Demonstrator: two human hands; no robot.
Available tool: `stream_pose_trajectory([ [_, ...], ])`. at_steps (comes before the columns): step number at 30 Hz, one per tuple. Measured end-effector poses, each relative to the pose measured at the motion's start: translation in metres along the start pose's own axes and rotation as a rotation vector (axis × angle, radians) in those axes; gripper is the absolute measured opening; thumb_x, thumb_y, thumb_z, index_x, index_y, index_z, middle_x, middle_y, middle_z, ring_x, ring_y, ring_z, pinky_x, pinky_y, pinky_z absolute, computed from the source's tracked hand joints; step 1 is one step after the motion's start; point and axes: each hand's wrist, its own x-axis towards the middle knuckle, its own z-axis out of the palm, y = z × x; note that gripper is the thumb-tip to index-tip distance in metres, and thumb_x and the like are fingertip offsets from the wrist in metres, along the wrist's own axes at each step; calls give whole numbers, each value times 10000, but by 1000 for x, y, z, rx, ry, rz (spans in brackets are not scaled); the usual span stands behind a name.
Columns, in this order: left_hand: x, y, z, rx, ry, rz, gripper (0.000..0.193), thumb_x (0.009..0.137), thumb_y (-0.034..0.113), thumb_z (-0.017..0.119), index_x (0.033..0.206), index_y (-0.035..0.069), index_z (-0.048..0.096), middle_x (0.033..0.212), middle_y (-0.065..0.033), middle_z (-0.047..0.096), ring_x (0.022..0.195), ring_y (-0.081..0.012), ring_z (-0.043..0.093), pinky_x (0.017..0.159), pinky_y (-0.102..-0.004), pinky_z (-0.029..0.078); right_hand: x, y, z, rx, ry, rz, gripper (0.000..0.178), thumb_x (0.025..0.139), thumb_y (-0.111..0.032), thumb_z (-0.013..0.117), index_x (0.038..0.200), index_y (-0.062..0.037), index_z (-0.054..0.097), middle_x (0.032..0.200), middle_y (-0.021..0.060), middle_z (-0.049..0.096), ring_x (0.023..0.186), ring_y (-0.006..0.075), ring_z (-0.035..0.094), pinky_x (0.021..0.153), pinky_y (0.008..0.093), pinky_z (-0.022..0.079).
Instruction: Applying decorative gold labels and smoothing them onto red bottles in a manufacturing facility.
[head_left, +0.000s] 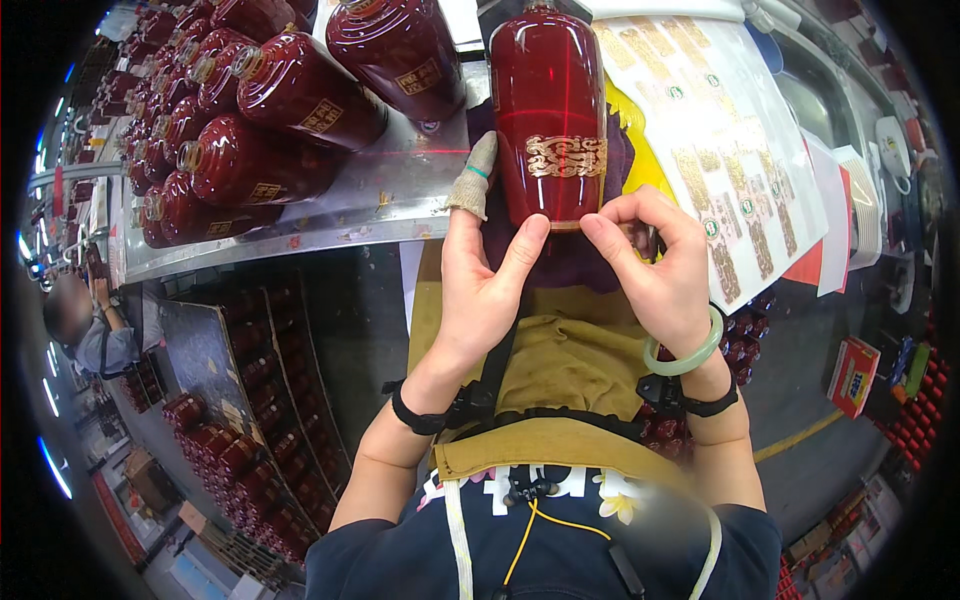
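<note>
Head cam, fisheye, looks steeply down, close over bench (380, 190); only one view.
</note>
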Motion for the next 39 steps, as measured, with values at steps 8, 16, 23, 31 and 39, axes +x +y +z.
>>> stream_pose_trajectory([
  [8,-1,0,1,11,14,-9,723,987,79,671,1585,-59,289,1625,-189,361,1496,-256,359,1237,-394,281,0,-1,0,-1,-3,6,155,877,-108,804,843,12,713,740,52,644,651,124,572,626,277,460],
  [16,0,0,2,2,17,-6,720,984,73,673,1582,-58,294,1625,-188,358,1491,-257,366,1238,-397,283,1,-2,0,-4,-11,30,148,876,-104,804,845,12,717,737,50,650,651,119,576,627,275,464],
  [23,0,1,4,5,-1,-7,690,1011,50,624,1594,-57,269,1629,-189,344,1492,-262,360,1236,-409,285,1,0,-1,9,-9,26,142,877,-100,801,851,13,719,749,56,665,657,118,585,633,273,472],
  [31,0,2,4,-68,59,-10,641,987,30,643,1553,-65,356,1582,-187,424,1461,-254,410,1220,-384,306,2,-5,0,-42,-11,29,155,869,-105,810,836,11,712,743,53,657,653,119,582,634,275,478],
  [39,-8,-18,-8,645,145,711,327,848,-55,780,1170,-43,730,1323,-162,636,1171,-290,652,976,-386,554,3,-4,1,-38,5,20,158,862,-112,817,825,3,714,740,44,657,642,120,577,627,268,477],
])
